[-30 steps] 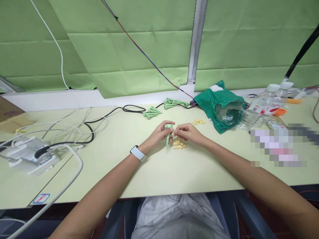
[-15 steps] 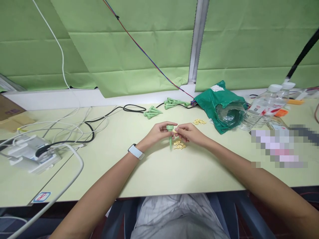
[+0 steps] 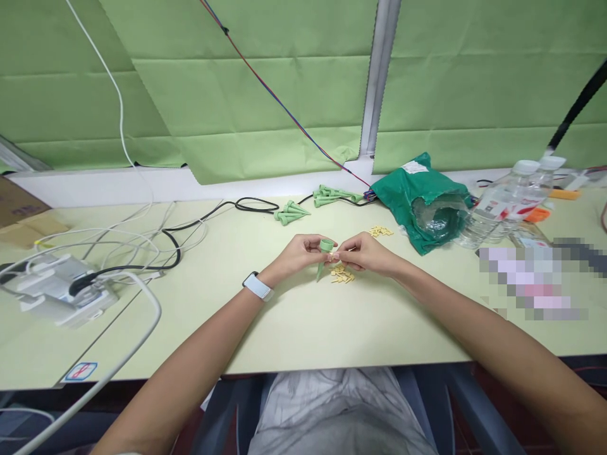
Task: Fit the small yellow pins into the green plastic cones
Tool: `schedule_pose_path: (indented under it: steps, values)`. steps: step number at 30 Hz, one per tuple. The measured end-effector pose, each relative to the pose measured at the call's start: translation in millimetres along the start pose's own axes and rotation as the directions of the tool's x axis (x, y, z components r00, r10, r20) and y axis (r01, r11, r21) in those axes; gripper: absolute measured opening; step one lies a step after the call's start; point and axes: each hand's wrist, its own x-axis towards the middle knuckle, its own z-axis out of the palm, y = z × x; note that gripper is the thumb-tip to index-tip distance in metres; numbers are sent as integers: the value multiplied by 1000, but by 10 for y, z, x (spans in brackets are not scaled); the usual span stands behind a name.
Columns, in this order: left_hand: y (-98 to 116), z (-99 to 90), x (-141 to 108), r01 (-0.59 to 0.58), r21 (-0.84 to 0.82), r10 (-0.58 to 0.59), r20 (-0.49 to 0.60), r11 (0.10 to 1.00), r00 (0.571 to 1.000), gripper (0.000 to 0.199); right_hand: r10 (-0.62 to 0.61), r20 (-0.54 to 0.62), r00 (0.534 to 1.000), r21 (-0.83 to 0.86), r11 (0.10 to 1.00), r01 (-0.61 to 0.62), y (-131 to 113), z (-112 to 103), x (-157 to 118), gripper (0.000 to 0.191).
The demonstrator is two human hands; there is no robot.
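Note:
My left hand (image 3: 306,251) is closed round a green cone (image 3: 326,244), its wide round end up and its tip pointing down and slightly left. Against the cone's side, my right hand (image 3: 361,251) pinches a small yellow piece (image 3: 332,256), mostly covered by the fingertips of both hands. Just below the hands lies a pile of small yellow pieces (image 3: 342,274). A second yellow pile (image 3: 380,231) is behind my right hand. Several green cones lie farther back in two groups, one at the left (image 3: 291,213) and one at the right (image 3: 334,194).
A green plastic bag (image 3: 396,189) stands at the back right beside clear bottles (image 3: 507,202). White power adapters (image 3: 61,291) and tangled cables cover the left side. A blurred pinkish item (image 3: 531,281) lies at the right.
The green cone has tilted, its tip swinging left and its wide end turning more towards the camera. My fingertips have drawn closer together over the small yellow piece.

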Motion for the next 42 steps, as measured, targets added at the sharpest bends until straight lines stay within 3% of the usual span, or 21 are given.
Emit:
schedule_pose_path:
  steps: [3, 6, 11, 13, 20, 25, 28, 32, 38, 40, 42]
  values:
    - [-1, -14, -10, -25, 100, 24, 7, 995, 1000, 34, 5, 29, 1000, -38, 999, -4, -1, -6, -10, 37]
    - [23, -25, -23, -60, 186, 58, 16, 981, 998, 35, 29, 72, 997, 37, 999, -32, -8, -32, -19, 36]
    - [56, -11, -35, -98, 144, 90, 63, 985, 994, 43, 121, 317, 941, 195, 962, -190, -23, -117, -28, 38]
    - [40, 3, -35, -96, 136, 86, 80, 986, 993, 42, 148, 349, 925, 182, 958, -222, -18, -137, -24, 38]
    - [18, 43, -51, -86, 128, 84, 19, 988, 996, 37, 121, 227, 966, 53, 989, -136, -61, -76, -37, 35]
    - [24, 28, -51, -117, 157, 120, -4, 981, 993, 31, -1, 104, 995, -239, 971, 26, -59, 11, -67, 34]
    - [10, 0, -46, -145, 197, 145, 15, 970, 989, 24, -137, 37, 990, -457, 879, 139, -32, 74, -71, 37]
    - [12, -30, -52, -152, 268, 151, 26, 951, 988, 17, -255, 31, 967, -611, 760, 220, 1, 151, -71, 38]
    - [-14, -43, -38, -114, 243, 125, -31, 963, 992, 14, -394, -71, 916, -825, 540, 168, 68, 270, -95, 30]
    - [-32, -41, -27, -122, 200, 135, -52, 972, 989, 16, -427, -124, 896, -810, 565, 157, 75, 273, -90, 29]
    - [-45, -37, -17, -149, 182, 162, -58, 972, 985, 21, -386, -146, 911, -699, 692, 181, 65, 239, -73, 25]
